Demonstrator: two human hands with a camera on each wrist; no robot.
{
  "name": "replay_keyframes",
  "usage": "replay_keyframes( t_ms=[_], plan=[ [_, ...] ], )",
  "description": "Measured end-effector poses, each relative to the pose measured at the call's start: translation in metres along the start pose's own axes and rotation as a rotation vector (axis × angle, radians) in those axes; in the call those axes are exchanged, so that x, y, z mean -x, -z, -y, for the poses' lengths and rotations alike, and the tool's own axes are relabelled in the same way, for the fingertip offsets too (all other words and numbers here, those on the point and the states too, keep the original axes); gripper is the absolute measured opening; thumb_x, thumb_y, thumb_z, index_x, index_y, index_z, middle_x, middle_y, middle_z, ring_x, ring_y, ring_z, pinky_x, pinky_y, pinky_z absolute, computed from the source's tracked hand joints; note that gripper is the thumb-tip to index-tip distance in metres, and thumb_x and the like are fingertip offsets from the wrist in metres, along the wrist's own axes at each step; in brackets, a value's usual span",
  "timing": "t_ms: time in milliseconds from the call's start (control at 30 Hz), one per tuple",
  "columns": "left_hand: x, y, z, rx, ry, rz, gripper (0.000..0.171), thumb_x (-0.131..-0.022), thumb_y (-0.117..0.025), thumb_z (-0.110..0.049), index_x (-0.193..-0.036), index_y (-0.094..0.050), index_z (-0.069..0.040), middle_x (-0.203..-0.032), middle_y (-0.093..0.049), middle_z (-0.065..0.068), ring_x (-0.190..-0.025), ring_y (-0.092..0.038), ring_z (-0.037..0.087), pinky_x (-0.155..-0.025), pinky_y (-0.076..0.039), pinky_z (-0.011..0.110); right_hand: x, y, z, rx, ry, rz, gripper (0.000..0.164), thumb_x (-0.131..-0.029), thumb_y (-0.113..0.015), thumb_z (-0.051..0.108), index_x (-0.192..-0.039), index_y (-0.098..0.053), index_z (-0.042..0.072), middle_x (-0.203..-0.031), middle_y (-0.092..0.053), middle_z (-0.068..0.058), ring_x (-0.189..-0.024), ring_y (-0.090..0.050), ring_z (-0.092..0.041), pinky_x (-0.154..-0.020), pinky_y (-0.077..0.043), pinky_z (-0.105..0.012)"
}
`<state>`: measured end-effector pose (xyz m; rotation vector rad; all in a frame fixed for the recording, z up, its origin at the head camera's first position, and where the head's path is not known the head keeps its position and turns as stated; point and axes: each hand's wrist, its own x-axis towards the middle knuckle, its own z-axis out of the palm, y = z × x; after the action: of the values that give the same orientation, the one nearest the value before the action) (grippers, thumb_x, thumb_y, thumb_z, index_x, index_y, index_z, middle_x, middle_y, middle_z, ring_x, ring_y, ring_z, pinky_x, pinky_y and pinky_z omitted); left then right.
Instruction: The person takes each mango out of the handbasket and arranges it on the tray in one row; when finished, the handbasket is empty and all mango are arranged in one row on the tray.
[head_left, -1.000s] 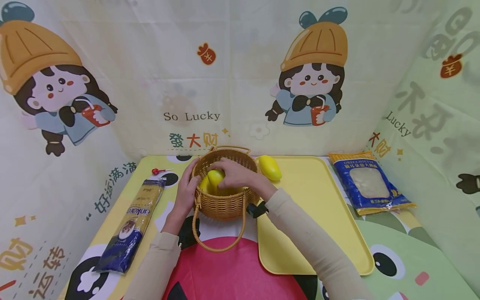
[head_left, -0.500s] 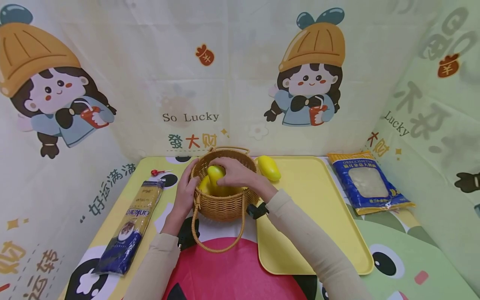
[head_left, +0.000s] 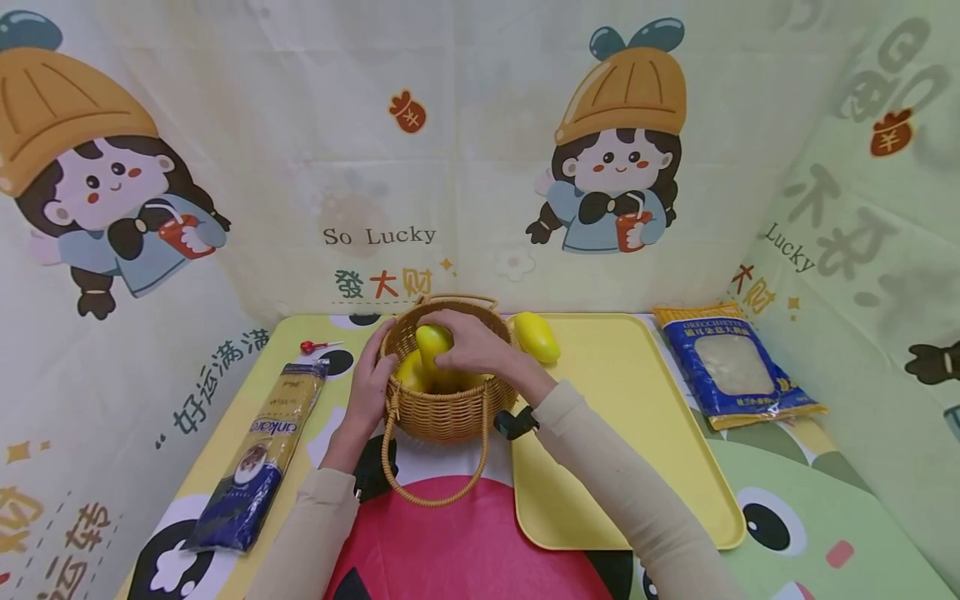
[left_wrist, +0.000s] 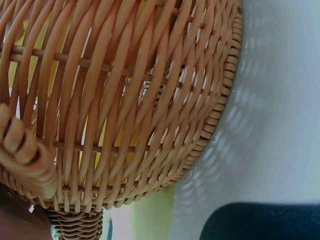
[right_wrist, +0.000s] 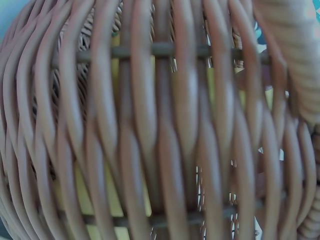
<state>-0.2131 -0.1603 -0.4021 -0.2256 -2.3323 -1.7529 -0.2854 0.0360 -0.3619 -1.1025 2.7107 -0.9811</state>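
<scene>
A round wicker basket stands on the patterned cloth, with its front handle folded down. My left hand holds the basket's left rim, the thumb over the edge. Reaching inside, my right hand grips a yellow mango, which stands tilted up with its end showing above the thumb. More yellow fruit lies below it in the basket, partly hidden by the rim and the hand. Both wrist views are filled by the basket's woven wall, with yellow showing through the gaps.
Right of the basket is a yellow tray, with another yellow mango at its back left corner. A blue pasta bag lies farther right. On the left are a long pasta packet and a small red object.
The mango in my right hand has risen slightly and stands more upright in the basket. My left hand stays on the rim. The head view has shifted a little.
</scene>
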Motion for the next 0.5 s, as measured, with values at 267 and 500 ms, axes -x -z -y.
replay_keyframes(
  t_ms=[267,500],
  plan=[
    [0.0014,0.0005,-0.0003,0.0,0.006,0.0,0.058,-0.099,-0.04,-0.011,-0.156,-0.032,-0.018,-0.163,-0.03,0.006,-0.148,-0.032,0.033,-0.119,-0.031,0.055,-0.0002,0.0002,0.0008,0.01,0.003,-0.015,0.062,-0.08,-0.07,0.012,-0.14,-0.054,0.015,-0.139,-0.057,-0.002,-0.109,-0.054,-0.017,-0.089,-0.049,-0.03],
    [0.0002,0.0001,0.0026,0.004,0.009,0.001,0.058,-0.1,-0.04,-0.011,-0.156,-0.032,-0.019,-0.163,-0.03,0.005,-0.148,-0.032,0.032,-0.12,-0.03,0.055,0.0021,0.0004,0.0015,-0.001,0.002,-0.032,0.063,-0.08,-0.07,0.014,-0.141,-0.053,0.015,-0.139,-0.057,-0.003,-0.109,-0.054,-0.018,-0.089,-0.049,-0.031]
  ],
)
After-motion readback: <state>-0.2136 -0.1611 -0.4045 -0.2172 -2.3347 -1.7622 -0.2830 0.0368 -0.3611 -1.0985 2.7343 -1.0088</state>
